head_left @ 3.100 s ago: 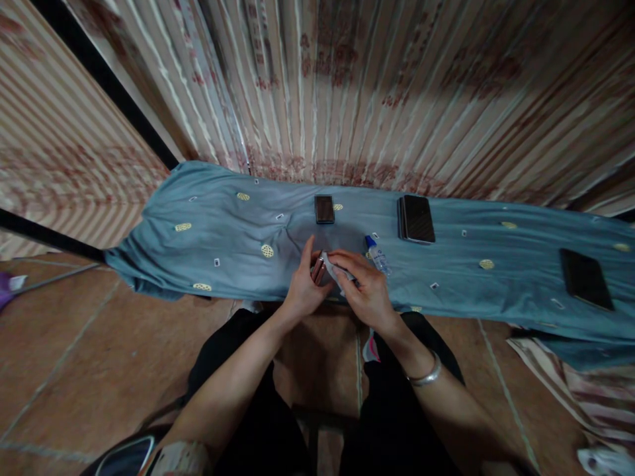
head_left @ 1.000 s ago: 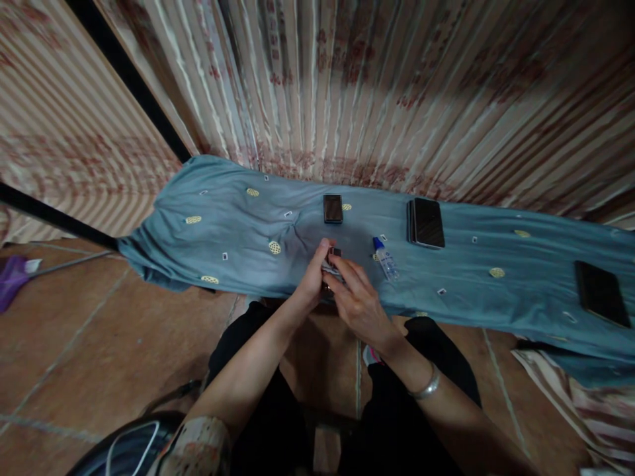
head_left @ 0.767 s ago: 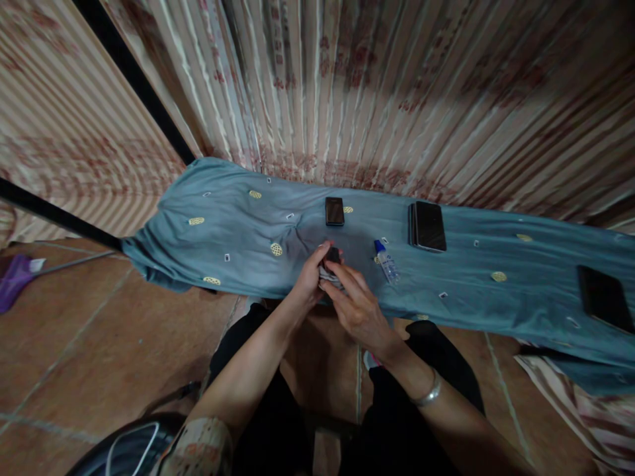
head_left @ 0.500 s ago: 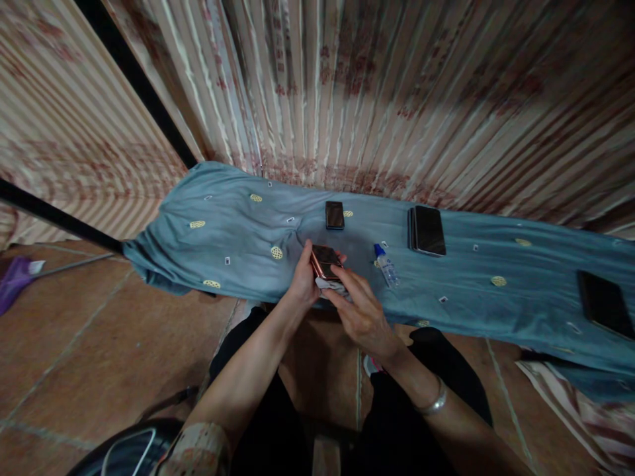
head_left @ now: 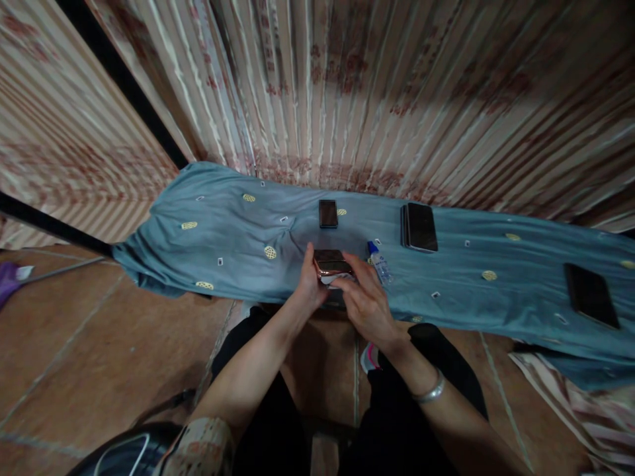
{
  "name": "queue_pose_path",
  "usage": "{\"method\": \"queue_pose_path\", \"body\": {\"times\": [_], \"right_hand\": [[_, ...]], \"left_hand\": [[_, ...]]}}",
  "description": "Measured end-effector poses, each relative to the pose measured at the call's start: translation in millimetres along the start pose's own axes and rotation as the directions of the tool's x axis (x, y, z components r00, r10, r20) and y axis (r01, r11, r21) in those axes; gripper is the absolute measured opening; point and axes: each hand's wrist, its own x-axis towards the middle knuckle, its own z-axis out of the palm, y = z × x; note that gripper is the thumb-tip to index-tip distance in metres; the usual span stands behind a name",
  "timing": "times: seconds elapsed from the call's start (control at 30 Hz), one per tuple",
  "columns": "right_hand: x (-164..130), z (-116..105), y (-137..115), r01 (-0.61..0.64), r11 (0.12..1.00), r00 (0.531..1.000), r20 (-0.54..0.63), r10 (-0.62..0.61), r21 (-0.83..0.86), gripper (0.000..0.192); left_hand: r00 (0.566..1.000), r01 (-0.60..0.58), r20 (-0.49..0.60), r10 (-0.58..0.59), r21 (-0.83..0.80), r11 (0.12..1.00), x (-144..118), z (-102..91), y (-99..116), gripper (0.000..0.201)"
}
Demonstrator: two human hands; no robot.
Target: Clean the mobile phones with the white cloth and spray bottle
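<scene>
My left hand [head_left: 311,283] is closed around the left side of a copper-edged phone [head_left: 331,256], with the thumb along its edge. The phone has a dark top and its shiny edge is tilted toward me. My right hand [head_left: 370,301] is closed on a small white cloth [head_left: 333,279], pressed against the phone's near edge. The right fingers cover part of the phone and cloth. Just right of my hands lies a clear bottle with a blue cap [head_left: 380,263]. A small dark square device [head_left: 328,213] lies beyond my hands.
A blue-green bedsheet [head_left: 238,244] with a pineapple print covers the long narrow surface. Two stacked dark tablets [head_left: 421,227] lie right of centre, and another dark tablet [head_left: 591,295] is farther right. A striped curtain [head_left: 297,86] hangs behind. Black poles [head_left: 124,79] stand at left.
The phone has tilted so that its copper edge faces me more. My right hand has shifted slightly right and its fingers now sit lower on that edge. The view has moved slightly right.
</scene>
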Motion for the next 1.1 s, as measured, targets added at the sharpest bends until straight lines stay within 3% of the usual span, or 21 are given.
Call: {"method": "queue_pose_path", "body": {"times": [0.13,0.27,0.4,0.5,0.57,0.73,1.1], "right_hand": [[-3,-8,18,-0.058,0.998,0.998,-0.018,0.057,-0.034,0.040],[-7,-21,43,-0.223,0.975,0.971,-0.088,0.223,0.015,0.035],[-10,-27,54,-0.446,0.851,0.858,-0.138,0.494,0.276,0.026],[-11,-23,48,-0.569,0.667,0.739,-0.056,0.671,0.481,0.024],[-12,-19,40,-0.606,0.585,0.700,0.012,0.714,0.538,0.025],[-10,-18,32,-0.586,0.590,0.713,0.008,0.701,0.555,0.022],[-13,-29,52,-0.549,0.663,0.741,-0.071,0.668,0.508,0.020]], "left_hand": [[0.997,0.041,-0.063,-0.047,-0.098,0.994,3,5.0,1,0.069],[0.999,0.017,-0.026,-0.021,-0.126,0.992,7,5.3,1,0.074],[1.000,0.015,0.012,-0.014,-0.086,0.996,9,3.8,-4,0.069],[0.999,0.017,0.031,-0.015,-0.061,0.998,10,6.1,-8,0.067],[0.999,0.005,0.037,-0.004,-0.032,0.999,11,8.7,-9,0.067],[1.000,-0.017,0.020,0.015,0.073,0.997,13,14.2,-11,0.061],[0.996,0.086,-0.006,-0.087,0.222,0.971,4,15.5,-28,0.053]]}}
